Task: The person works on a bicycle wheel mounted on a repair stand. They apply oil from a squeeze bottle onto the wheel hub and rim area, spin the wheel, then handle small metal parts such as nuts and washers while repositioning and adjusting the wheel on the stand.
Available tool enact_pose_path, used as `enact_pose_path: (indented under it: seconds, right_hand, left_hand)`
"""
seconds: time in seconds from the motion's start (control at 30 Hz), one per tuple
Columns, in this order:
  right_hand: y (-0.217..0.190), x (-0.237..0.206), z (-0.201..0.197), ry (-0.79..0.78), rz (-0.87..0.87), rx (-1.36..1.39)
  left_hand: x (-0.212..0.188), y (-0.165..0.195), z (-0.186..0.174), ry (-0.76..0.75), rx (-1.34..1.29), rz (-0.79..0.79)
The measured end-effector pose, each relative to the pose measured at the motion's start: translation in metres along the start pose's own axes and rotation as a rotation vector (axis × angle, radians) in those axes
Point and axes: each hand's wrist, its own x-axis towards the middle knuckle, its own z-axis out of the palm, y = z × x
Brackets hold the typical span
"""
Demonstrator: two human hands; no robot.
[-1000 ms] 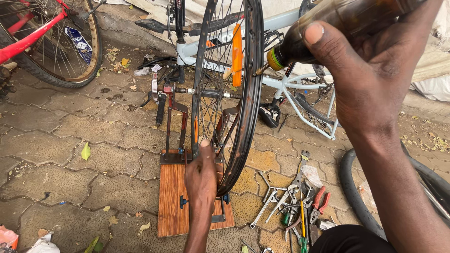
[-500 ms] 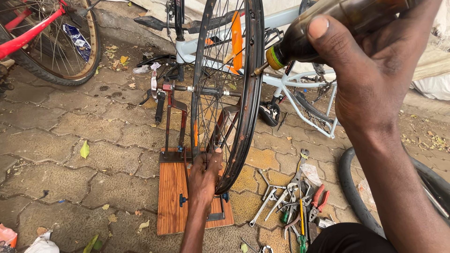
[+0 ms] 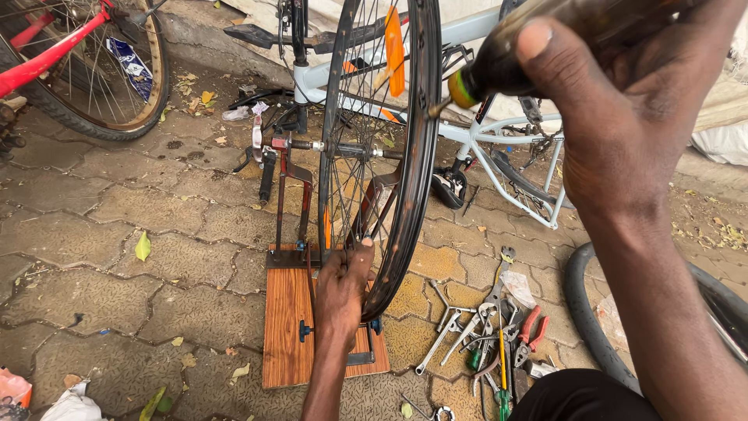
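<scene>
A black bicycle wheel (image 3: 417, 179) stands upright in a rusty truing stand (image 3: 292, 195) fixed to a wooden base board (image 3: 284, 320). My left hand (image 3: 343, 284) reaches down and grips the lower part of the rim and its spokes. My right hand (image 3: 623, 117) is raised close to the camera, shut on a dark bottle (image 3: 506, 62) tilted downward. The bottle's yellow-green nozzle (image 3: 460, 87) points at the top of the rim, almost touching it. An orange reflector (image 3: 395, 39) sits among the spokes.
Spanners, pliers and screwdrivers (image 3: 491, 335) lie in a heap on the paving at lower right. A loose black tyre (image 3: 592, 312) lies beside them. A pale grey bicycle frame (image 3: 499, 140) lies behind the wheel. A red bicycle's wheel (image 3: 117, 70) stands at upper left.
My left hand has slid down and slightly right along the rim, turning the wheel. My right hand keeps the bottle at the top of the rim.
</scene>
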Motion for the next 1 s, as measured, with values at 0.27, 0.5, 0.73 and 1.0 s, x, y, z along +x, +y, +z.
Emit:
enact_pose_path:
  seconds: [0.27,0.5,0.73,1.0]
  right_hand:
    - [0.001,-0.002,0.002,-0.113,-0.222,-0.120]
    - [0.003,-0.004,0.002,-0.081,-0.104,0.006]
    - [0.012,-0.004,-0.001,-0.051,-0.073,-0.076]
    - [0.015,-0.005,-0.005,-0.036,-0.045,-0.045]
  left_hand:
    - [-0.005,0.015,0.003,0.003,-0.087,0.037]
    - [-0.006,0.016,0.003,-0.004,-0.098,0.065]
    - [-0.004,0.014,0.005,-0.016,-0.118,0.066]
    - [0.003,0.009,0.009,-0.009,-0.087,0.123]
